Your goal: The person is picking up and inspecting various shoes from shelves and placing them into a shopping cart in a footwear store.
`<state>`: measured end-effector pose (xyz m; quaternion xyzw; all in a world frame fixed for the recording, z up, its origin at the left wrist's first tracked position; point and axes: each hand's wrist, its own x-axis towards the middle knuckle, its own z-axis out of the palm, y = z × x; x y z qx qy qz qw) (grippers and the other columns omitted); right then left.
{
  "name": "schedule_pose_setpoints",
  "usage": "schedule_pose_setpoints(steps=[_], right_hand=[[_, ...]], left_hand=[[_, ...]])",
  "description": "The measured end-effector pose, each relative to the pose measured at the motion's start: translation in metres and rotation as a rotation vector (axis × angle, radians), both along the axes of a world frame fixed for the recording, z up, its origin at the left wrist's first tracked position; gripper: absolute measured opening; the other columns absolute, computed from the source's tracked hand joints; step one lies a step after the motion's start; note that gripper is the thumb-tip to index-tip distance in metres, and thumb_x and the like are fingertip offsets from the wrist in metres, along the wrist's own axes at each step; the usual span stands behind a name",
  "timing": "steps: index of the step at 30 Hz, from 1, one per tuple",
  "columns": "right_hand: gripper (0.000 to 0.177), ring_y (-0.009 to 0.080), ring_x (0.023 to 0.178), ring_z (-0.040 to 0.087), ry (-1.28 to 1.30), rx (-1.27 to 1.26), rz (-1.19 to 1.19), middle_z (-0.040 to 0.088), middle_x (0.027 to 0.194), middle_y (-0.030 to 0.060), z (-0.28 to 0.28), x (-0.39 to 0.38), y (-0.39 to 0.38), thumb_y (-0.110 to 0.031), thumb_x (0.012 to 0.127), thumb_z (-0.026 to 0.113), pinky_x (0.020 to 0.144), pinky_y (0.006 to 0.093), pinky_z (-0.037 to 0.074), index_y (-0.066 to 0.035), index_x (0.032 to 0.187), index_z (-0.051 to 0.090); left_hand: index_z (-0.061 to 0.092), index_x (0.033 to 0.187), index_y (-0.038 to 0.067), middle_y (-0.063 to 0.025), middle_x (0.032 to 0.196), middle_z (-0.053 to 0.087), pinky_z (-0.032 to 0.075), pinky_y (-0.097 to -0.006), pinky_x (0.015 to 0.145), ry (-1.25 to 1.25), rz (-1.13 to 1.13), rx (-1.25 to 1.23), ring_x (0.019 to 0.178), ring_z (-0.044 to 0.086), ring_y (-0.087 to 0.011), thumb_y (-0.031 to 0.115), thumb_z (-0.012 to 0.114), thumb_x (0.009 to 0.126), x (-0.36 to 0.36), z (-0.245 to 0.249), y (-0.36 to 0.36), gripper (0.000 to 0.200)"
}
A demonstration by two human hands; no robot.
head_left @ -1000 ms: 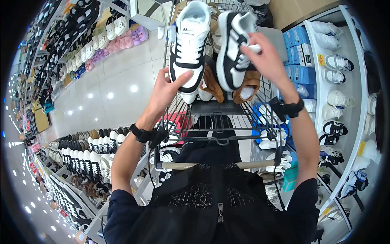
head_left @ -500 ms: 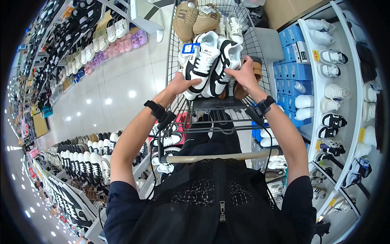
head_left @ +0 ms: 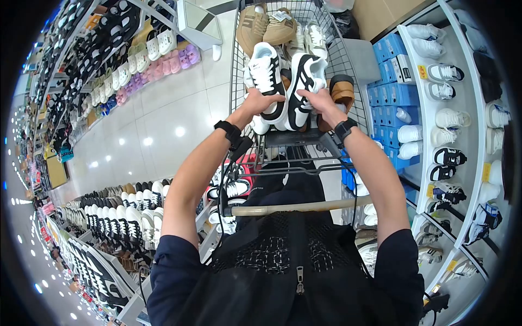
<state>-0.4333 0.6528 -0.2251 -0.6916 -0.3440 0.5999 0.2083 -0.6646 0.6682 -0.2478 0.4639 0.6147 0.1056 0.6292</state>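
Observation:
My left hand (head_left: 258, 104) grips a black-and-white sneaker (head_left: 265, 75) from its left side, the thumb laid across its lower end and the other fingers hidden. A second black-and-white sneaker (head_left: 305, 79) is in my right hand (head_left: 323, 105), held from the right with the thumb on its side. The two shoes tilt slightly apart, with a narrow gap between them. Both are over the near end of a wire shopping cart (head_left: 345, 68). Brown slip-on footwear (head_left: 341, 89) lies just right of my right hand.
Tan shoes (head_left: 280, 27) and white sneakers (head_left: 315, 38) fill the cart's far part. Its handle bar (head_left: 293, 208) crosses in front of my body. Shelves of shoes (head_left: 446, 119) and stacked blue boxes (head_left: 387, 95) stand on the right. More shoe displays (head_left: 122, 217) line the left, beside tiled floor (head_left: 174, 114).
The two sneakers have moved apart at the top, and the left one has turned more upright. The blue tag seen on the left sneaker no longer shows. Both hands still hold the shoes.

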Motion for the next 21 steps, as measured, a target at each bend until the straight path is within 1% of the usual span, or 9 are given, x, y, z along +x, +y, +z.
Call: schedule_pose_setpoints(steps=[1,4,5,8,10,15,16,19,21], right_hand=[[0.048,0.0171,0.095,0.068,-0.063,0.052,0.005,0.072,0.107,0.0103,-0.010,0.006,0.001,-0.024,0.081,0.077,0.079,0.0321,0.056,0.003,0.118,0.065],[0.042,0.0144,0.093,0.067,0.230,0.327,-0.002,0.071,0.107,0.0072,0.026,0.017,-0.010,-0.022,0.086,0.073,0.081,0.0295,0.054,0.003,0.119,0.064],[0.039,0.0118,0.096,0.065,0.232,0.274,-0.025,0.070,0.109,0.0061,0.048,0.024,-0.019,-0.022,0.089,0.071,0.082,0.0282,0.052,0.001,0.120,0.064],[0.051,0.0123,0.102,0.063,0.206,0.273,-0.127,0.065,0.117,0.0050,0.122,0.032,-0.051,-0.030,0.092,0.069,0.085,0.0273,0.051,-0.001,0.131,0.055],[0.056,0.0129,0.102,0.063,0.293,0.242,-0.203,0.064,0.119,0.0047,0.149,0.043,-0.078,-0.034,0.092,0.068,0.085,0.0277,0.051,-0.003,0.135,0.051],[0.055,0.0032,0.094,0.058,0.259,0.317,-0.410,0.062,0.116,-0.0011,0.165,0.094,-0.155,-0.030,0.090,0.070,0.074,0.0198,0.047,-0.004,0.135,0.051],[0.052,0.0074,0.103,0.059,0.290,0.386,-0.419,0.062,0.120,0.0020,0.174,0.098,-0.173,-0.024,0.092,0.067,0.085,0.0236,0.049,-0.002,0.136,0.050],[0.053,0.0145,0.115,0.057,0.236,0.569,-0.431,0.060,0.128,0.0081,0.183,0.110,-0.225,-0.019,0.094,0.063,0.099,0.0299,0.046,0.002,0.140,0.046],[0.053,0.0133,0.112,0.058,0.205,0.635,-0.476,0.061,0.127,0.0076,0.188,0.115,-0.256,-0.017,0.093,0.066,0.096,0.0290,0.047,0.001,0.139,0.048]], left_hand=[[0.063,0.122,0.005,-0.0067,0.111,0.069,0.057,-0.0333,0.073,-0.077,-0.055,0.031,0.096,0.068,-0.0162,0.031,0.078,0.082,-0.002,0.028,-0.005,0.050],[0.063,0.121,0.004,-0.0063,0.109,0.069,0.056,-0.0298,0.080,-0.261,-0.057,0.113,0.097,0.068,-0.0163,0.029,0.079,0.081,-0.008,0.070,-0.017,0.050],[0.054,0.127,-0.006,-0.0139,0.115,0.068,0.054,-0.0309,0.090,-0.323,-0.062,0.161,0.099,0.067,-0.0194,0.023,0.083,0.078,-0.011,0.078,-0.019,0.063],[0.049,0.129,-0.010,-0.0162,0.118,0.065,0.052,-0.0328,0.095,-0.278,-0.170,0.286,0.105,0.065,-0.0197,0.031,0.085,0.077,-0.006,0.132,-0.034,0.076],[0.033,0.137,-0.014,-0.0209,0.127,0.059,0.046,-0.0341,0.104,-0.180,-0.236,0.365,0.116,0.059,-0.0236,0.037,0.090,0.071,0.002,0.145,-0.045,0.101],[0.025,0.147,-0.007,-0.0170,0.134,0.053,0.044,-0.0345,0.106,-0.555,-0.276,0.241,0.123,0.054,-0.0224,0.032,0.088,0.075,0.037,0.178,-0.063,0.103],[0.025,0.149,-0.006,-0.0158,0.136,0.052,0.044,-0.0345,0.105,-0.626,-0.292,0.207,0.124,0.053,-0.0218,0.029,0.087,0.076,0.046,0.184,-0.068,0.102],[0.013,0.154,0.000,-0.0139,0.143,0.045,0.043,-0.0361,0.107,-0.739,-0.428,0.139,0.127,0.050,-0.0211,0.019,0.086,0.079,0.073,0.198,-0.081,0.106],[0.011,0.154,0.001,-0.0142,0.146,0.041,0.043,-0.0372,0.108,-0.738,-0.514,0.086,0.129,0.048,-0.0214,0.012,0.086,0.077,0.096,0.208,-0.096,0.108]])
